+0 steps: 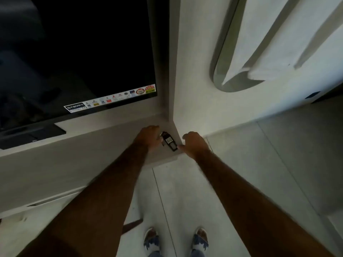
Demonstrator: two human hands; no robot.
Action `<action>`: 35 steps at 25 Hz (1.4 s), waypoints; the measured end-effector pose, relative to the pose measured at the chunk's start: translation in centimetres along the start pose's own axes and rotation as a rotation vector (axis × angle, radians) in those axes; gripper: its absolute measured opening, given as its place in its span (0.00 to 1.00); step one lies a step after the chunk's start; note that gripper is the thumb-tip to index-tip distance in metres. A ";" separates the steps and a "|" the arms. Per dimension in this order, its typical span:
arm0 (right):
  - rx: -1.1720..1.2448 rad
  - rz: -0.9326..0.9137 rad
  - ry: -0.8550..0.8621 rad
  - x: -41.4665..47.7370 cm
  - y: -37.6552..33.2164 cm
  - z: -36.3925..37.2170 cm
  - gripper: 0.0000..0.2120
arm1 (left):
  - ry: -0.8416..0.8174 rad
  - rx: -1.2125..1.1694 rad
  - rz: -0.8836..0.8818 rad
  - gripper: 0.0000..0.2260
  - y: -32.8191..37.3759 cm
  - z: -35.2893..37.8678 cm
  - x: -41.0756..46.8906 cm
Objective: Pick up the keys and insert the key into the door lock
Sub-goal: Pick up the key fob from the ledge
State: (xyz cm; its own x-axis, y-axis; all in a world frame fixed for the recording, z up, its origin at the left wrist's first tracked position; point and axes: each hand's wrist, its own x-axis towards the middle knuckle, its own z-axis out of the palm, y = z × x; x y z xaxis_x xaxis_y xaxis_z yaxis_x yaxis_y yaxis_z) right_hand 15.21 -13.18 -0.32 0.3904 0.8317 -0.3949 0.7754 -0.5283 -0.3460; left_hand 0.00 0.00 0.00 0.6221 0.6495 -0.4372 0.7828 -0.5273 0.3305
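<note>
The keys (pixel 168 141), a black fob with a small white label and a metal ring at its far end, lie on the right end of a pale shelf (pixel 92 153) below a television. My left hand (pixel 149 137) rests just left of the keys, fingers bent down and touching the ring end. My right hand (pixel 194 143) is at the shelf's corner to the right, its thumb touching the near end of the fob. Neither hand has lifted the fob. No door lock is in view.
A dark television (pixel 83 52) with a sticker strip fills the upper left. A white wall (pixel 194 80) with an oval mirror (pixel 259 43) stands to the right. Tiled floor (pixel 259 164) lies below, with my two feet in sandals (pixel 176 240).
</note>
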 end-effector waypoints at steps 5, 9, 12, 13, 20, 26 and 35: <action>0.096 0.043 -0.004 1.6 -1.9 3.6 0.22 | 0.076 -0.101 -0.041 0.18 -0.2 3.3 2.1; 0.095 0.072 0.091 2.2 -1.9 4.7 0.21 | 0.154 -0.197 -0.073 0.14 -0.1 4.3 3.0; 0.172 0.142 0.132 2.2 -1.8 5.1 0.17 | 0.147 -0.344 -0.122 0.13 -0.5 5.3 2.7; 0.209 0.173 0.126 2.0 -1.7 5.0 0.17 | 0.135 -0.381 -0.134 0.12 -0.5 5.4 2.3; 0.482 0.157 -0.039 -0.2 -0.7 2.1 0.20 | 0.044 -0.825 -0.104 0.04 1.5 3.7 -0.2; 0.875 0.133 0.005 -4.1 0.3 -4.1 0.18 | 0.143 -0.938 -0.007 0.11 5.9 -1.0 -2.3; 1.125 0.190 0.183 -12.3 5.5 -16.4 0.09 | 0.209 -0.822 0.275 0.07 17.9 -9.2 -5.7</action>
State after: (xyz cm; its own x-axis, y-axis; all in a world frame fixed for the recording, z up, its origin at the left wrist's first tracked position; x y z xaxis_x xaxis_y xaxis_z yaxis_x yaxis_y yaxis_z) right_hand 22.80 -23.56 16.56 0.5905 0.6865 -0.4243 -0.1482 -0.4246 -0.8932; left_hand 10.57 -8.11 16.13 0.7170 0.6868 -0.1191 0.3197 -0.1721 0.9318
